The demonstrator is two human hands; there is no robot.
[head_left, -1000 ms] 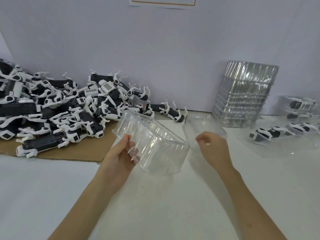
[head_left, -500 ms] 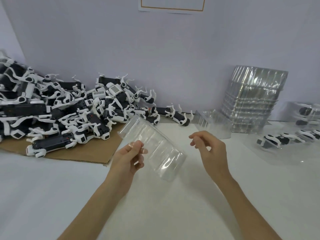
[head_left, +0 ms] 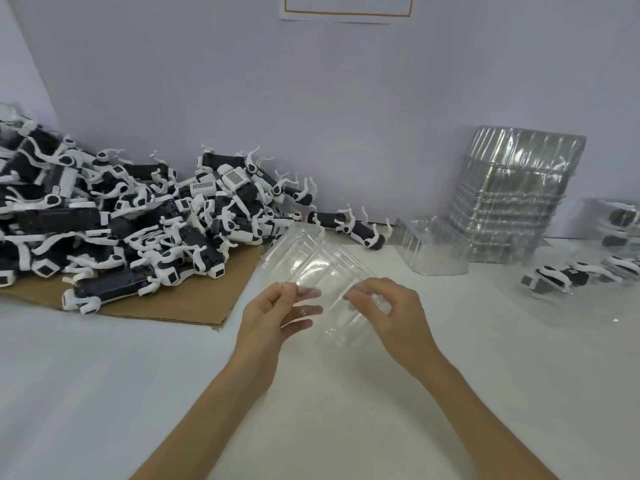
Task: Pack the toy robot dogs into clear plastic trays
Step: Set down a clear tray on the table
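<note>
1. A clear plastic tray (head_left: 318,268) is held tilted above the white table (head_left: 104,393), just beside the cardboard sheet (head_left: 194,306). Its far end is raised toward the pile of toy robot dogs (head_left: 138,230).
2. The tray's near left edge is pinched by the left hand (head_left: 273,317), whose fingers can be seen through the plastic. The near right edge is gripped by the curled fingers of the right hand (head_left: 391,313).
3. The tray is judged to be very light and thin-walled, stiffened only by its moulded ribs. A squeeze across the middle would probably buckle it, so the rim and corners are the better places to take hold.
4. The glossy surface is likely slippery, so a light pinch on the rim is preferable to a flat palm.
5. The dogs appear to be hard plastic with thin white legs tangled together. Each is best lifted by its dark body, since the legs may snag or snap.
6. A stack of empty trays (head_left: 512,195) stands against the wall at the right. Nested trays may cling when pulled apart.
</note>
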